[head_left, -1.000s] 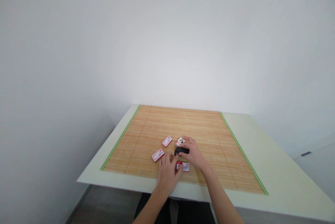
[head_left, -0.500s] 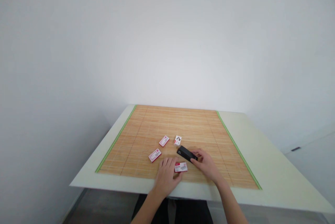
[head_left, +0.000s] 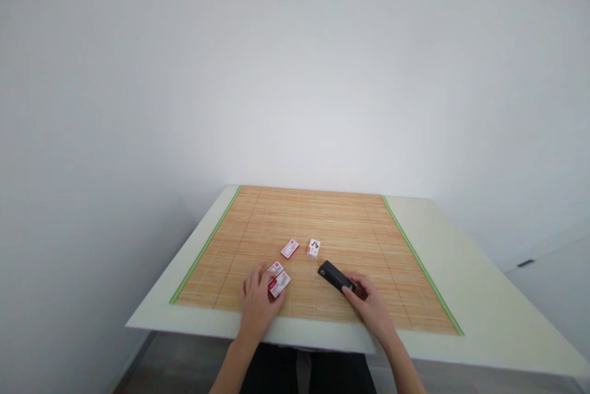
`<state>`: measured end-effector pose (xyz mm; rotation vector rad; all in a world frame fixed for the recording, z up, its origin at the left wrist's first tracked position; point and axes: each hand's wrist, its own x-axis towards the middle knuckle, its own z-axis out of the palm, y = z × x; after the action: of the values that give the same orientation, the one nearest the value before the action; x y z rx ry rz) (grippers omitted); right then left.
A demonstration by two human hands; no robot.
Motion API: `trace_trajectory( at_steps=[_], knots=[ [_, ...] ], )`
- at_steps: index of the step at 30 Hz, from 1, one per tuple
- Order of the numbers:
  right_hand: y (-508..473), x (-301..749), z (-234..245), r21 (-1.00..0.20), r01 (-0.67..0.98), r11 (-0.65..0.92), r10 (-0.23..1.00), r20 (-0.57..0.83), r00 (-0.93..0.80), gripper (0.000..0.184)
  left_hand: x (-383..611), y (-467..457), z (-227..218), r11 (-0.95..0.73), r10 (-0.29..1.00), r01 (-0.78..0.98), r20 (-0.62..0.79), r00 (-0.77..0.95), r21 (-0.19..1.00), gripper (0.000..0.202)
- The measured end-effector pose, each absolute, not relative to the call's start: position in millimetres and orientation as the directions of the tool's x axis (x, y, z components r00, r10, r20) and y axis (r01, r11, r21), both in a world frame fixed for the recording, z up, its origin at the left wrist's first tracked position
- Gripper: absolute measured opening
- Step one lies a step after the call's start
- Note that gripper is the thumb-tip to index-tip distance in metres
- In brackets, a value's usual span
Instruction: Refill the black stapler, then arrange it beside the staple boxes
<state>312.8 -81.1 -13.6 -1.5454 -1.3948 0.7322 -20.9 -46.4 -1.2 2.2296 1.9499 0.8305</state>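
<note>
Two hands rest on the bamboo mat [head_left: 322, 216]. Left hand [head_left: 257, 302] pinches one red-and-white box [head_left: 279, 284] just beside a second box [head_left: 275, 269], fingers curled. Right hand [head_left: 372, 307] grips the near end of the black stapler [head_left: 336, 276]; its long axis runs diagonally away toward the left.

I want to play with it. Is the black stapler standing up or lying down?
Lying down. The black stapler lies flat on the bamboo mat, right hand at its near end.
</note>
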Motion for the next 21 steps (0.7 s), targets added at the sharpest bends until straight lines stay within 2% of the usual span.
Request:
trace_trajectory(
  at_steps=[5,10,14,18,21],
  knots=[
    [-82,313,-12,-0.893,0.448,0.04,0.974,0.135,0.181,0.045,-24,-39,-9,-0.216,0.958,0.867,0.271,0.099,0.448,0.042],
    [-83,310,-9,-0.901,0.433,0.038,0.973,0.131,0.188,0.044,-6,-36,-4,-0.129,0.964,0.883,0.265,0.005,0.451,0.041],
    [-84,308,-8,-0.901,0.432,0.044,0.969,0.144,0.202,0.044,7,-26,3,-0.102,0.961,0.881,0.275,-0.034,0.463,0.065],
    [-84,307,-8,-0.901,0.432,0.039,0.965,0.147,0.219,0.047,8,-9,14,-0.196,0.961,0.88,0.265,0.084,0.433,0.09],
    [-84,306,-8,-0.901,0.433,0.037,0.962,0.149,0.227,0.049,5,3,19,-0.279,0.953,0.873,0.225,0.202,0.399,0.09]
  ],
)
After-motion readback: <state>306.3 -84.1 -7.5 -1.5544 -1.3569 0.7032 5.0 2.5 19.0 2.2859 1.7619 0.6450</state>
